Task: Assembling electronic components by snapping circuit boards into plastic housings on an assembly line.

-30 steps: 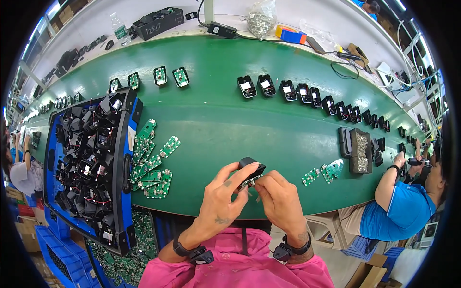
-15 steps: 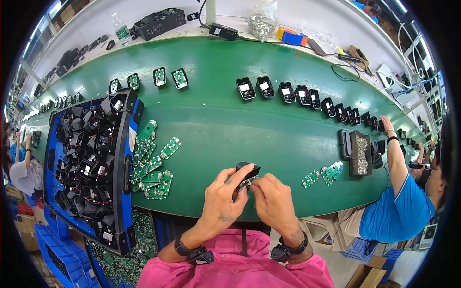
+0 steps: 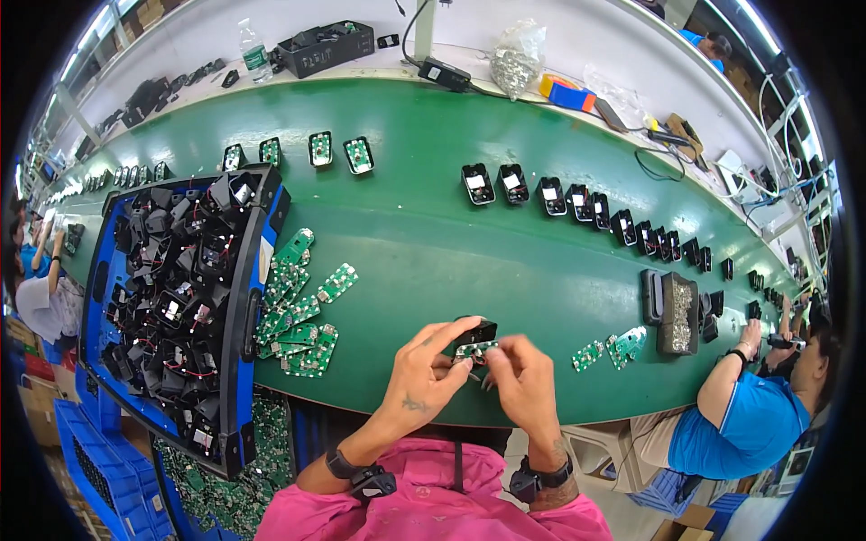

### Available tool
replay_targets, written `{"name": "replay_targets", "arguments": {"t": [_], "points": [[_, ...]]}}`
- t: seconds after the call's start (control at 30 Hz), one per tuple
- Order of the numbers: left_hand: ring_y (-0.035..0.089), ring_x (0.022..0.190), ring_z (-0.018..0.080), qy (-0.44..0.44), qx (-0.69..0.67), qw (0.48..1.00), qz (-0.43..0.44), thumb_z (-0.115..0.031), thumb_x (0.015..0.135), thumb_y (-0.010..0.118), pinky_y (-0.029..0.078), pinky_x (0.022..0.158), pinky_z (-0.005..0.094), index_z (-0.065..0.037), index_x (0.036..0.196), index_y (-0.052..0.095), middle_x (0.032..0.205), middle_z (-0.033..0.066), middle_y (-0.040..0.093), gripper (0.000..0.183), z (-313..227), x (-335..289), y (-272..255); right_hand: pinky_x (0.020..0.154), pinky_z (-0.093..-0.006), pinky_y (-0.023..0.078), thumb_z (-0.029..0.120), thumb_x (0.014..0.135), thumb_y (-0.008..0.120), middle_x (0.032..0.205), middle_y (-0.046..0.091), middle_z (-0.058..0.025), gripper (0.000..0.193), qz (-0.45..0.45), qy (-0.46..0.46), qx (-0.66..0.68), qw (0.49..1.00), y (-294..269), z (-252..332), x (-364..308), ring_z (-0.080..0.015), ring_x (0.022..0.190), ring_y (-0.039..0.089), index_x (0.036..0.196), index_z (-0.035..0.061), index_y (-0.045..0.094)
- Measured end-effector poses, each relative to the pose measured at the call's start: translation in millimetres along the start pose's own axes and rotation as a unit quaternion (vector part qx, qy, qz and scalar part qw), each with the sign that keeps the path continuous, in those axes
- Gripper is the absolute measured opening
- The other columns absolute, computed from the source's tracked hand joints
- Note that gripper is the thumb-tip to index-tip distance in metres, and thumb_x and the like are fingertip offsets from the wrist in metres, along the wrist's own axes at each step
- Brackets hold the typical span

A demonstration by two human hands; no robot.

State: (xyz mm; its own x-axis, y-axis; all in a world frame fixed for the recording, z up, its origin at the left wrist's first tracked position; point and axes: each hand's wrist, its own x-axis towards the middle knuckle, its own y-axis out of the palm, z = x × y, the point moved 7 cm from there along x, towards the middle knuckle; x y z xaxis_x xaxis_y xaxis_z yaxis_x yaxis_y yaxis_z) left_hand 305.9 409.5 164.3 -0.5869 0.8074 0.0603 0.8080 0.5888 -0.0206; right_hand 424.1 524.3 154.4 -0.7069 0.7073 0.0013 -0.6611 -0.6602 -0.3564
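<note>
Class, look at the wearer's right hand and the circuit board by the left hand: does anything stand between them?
Nothing visible does. The left hand holds a black case and the circuit board; the right hand is at the board's right end, though blur hides whether its fingertips touch.

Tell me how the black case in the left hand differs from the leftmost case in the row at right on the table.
The held case is gripped in the left hand; the row case rests on the table. The held case has a green circuit board at it; the row case shows a white piece inside. Both are black.
</note>
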Motion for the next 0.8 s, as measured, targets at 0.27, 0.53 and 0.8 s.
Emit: {"name": "replay_targets", "arguments": {"t": [0.27, 0.53, 0.8], "points": [[0.069, 0.093, 0.0184, -0.038, 0.065, 0.997, 0.027, 0.004, 0.079, 0.075, 0.061, 0.08, 0.0289, -0.011, 0.14, 0.055, 0.127, 0.01, 0.049, 0.066, -1.0, -7.2, -2.3, 0.058, -0.0267, 0.053, 0.001, 0.094, 0.065, 0.08, 0.067, -0.0073, 0.009, -0.009, 0.027, 0.251, 0.968, 7.2, 10.6, -14.7, -0.012, 0.065, 0.065, 0.088, -0.0039, 0.061], [0.064, 0.109, 0.0236, 0.09, 0.099, 0.991, 0.014, 0.0, 0.08, 0.072, 0.057, 0.081, 0.0305, -0.011, 0.135, 0.057, 0.134, 0.0164, 0.057, 0.059, -5.3, -2.8, 3.2, 0.053, -0.0228, 0.045, 0.0, 0.097, 0.06, 0.08, 0.061, -0.0038, 0.01, 0.024, -0.001, 0.291, 0.956, 17.4, 6.4, -13.6, -0.0084, 0.063, 0.058, 0.088, -0.0039, 0.062], [0.066, 0.083, 0.0287, 0.111, 0.076, 0.99, -0.037, 0.0, 0.083, 0.069, 0.053, 0.067, 0.034, -0.014, 0.136, 0.057, 0.123, 0.0171, 0.063, 0.057, -0.1, -7.3, 1.6, 0.046, -0.0219, 0.036, 0.011, 0.096, 0.067, 0.063, 0.057, 0.0016, 0.019, 0.097, 0.054, 0.141, 0.984, 8.8, 19.3, -19.2, -0.0037, 0.052, 0.049, 0.081, -0.0018, 0.065]]}}
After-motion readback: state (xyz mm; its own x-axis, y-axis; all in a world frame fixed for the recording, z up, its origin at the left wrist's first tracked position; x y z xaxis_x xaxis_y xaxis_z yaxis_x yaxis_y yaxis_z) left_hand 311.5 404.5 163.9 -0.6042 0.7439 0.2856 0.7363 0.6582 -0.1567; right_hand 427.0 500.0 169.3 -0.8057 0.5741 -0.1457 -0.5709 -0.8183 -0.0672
